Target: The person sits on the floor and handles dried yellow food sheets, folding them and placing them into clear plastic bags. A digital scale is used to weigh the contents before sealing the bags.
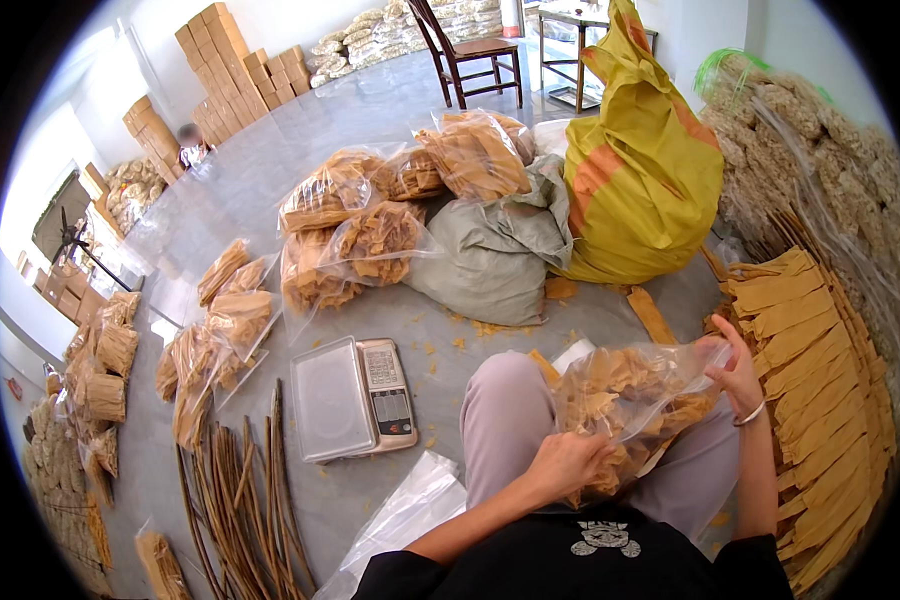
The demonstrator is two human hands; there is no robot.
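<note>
A clear plastic bag (622,397) with dried, yellowish-brown pieces of sheet in it lies across my lap. My left hand (576,459) grips its near left edge, fingers curled into the film. At the far right end, my right hand (736,371) pinches the bag between thumb and fingers, with the index finger raised. Close by on the right, a long overlapping row of folded tan sheets (810,360) lies along the floor. Beyond my left knee sits a digital scale (334,401) with a bare pan.
Flat plastic bags (412,502) lie left of me, beside thin wooden sticks (247,495). Filled bags (375,240), a grey sack (487,247) and a tall yellow sack (637,180) stand ahead. Farther off are a wooden chair (476,52), cartons (217,67) and a person (193,150).
</note>
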